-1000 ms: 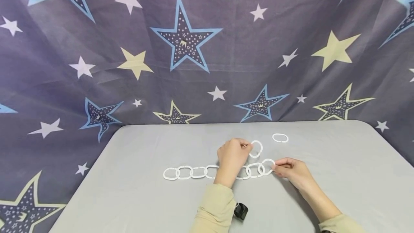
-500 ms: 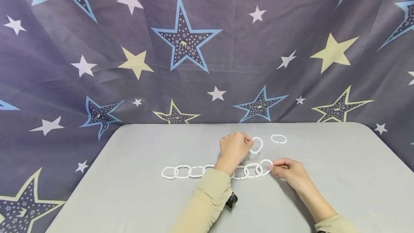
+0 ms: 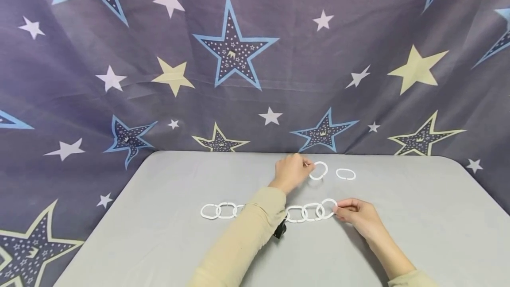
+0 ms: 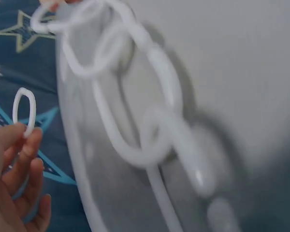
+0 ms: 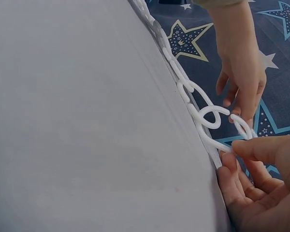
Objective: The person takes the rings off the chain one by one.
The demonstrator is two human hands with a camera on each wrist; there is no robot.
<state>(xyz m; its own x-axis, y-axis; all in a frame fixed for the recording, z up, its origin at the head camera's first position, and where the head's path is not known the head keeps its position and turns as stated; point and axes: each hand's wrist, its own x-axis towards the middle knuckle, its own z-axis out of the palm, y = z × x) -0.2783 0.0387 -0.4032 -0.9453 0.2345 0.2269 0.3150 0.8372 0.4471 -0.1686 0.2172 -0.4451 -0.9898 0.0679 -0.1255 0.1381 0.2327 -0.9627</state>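
A chain of white plastic links lies across the grey table, partly hidden behind my left forearm in the head view. Its rightmost link is pinched between the thumb and fingers of my right hand. Farther back, my left hand pinches a separate white link by its left side, apart from the chain. The left wrist view shows that same link upright between thumb and fingertips. In the right wrist view, the right hand holds the chain's end link, which has a small gap.
One loose white oval link lies flat at the back of the table, right of the left hand. A dark star-patterned cloth hangs behind the table's far edge. A black wrist camera sits under the left forearm.
My left hand has moved away toward the back of the table with its link, and its forearm covers more of the chain. The right hand keeps its pinch with little movement.
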